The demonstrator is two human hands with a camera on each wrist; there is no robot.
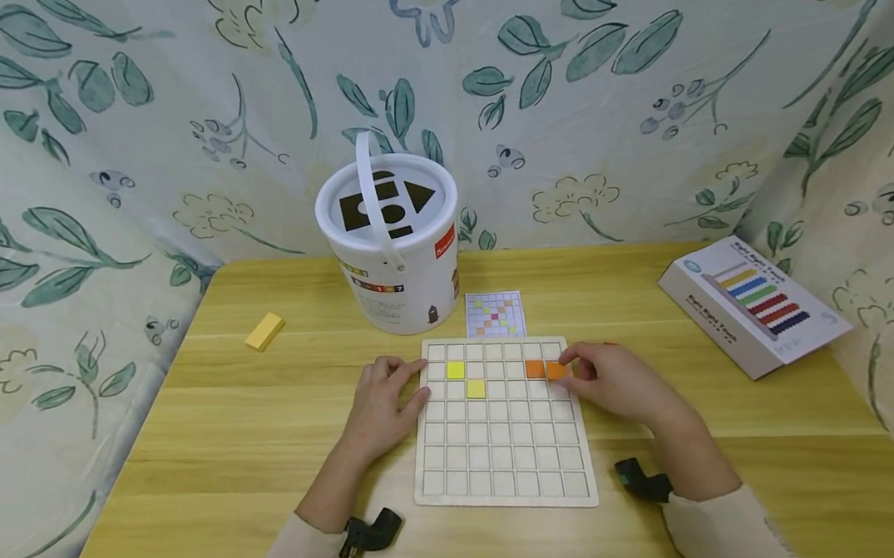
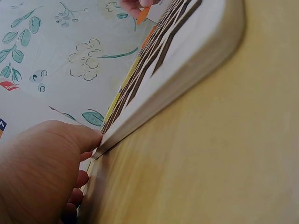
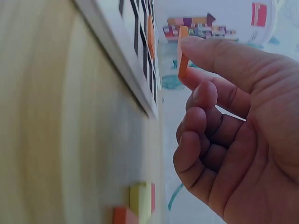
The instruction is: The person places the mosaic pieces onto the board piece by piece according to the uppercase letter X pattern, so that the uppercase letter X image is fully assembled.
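Observation:
A pale square grid board (image 1: 502, 480) lies on the wooden table. On it sit a bright yellow tile (image 1: 456, 370), a duller yellow tile (image 1: 476, 389) and an orange tile (image 1: 535, 368) in the upper rows. My right hand (image 1: 618, 384) pinches a second orange tile (image 3: 182, 51) by thumb and forefinger, raised above the board's right edge in the right wrist view; its other fingers curl loosely. At the board's upper left edge, my left hand (image 1: 381, 405) rests with thumb and forefinger spread, their tips against the rim.
Behind the board lie a printed pattern card (image 1: 495, 313) and a white lidded bucket (image 1: 402, 289) with shape cutouts. A yellow block (image 1: 264, 331) is at left, a white box (image 1: 751, 307) at right. Orange (image 3: 125, 215) and yellow blocks (image 3: 140, 201) show in the right wrist view.

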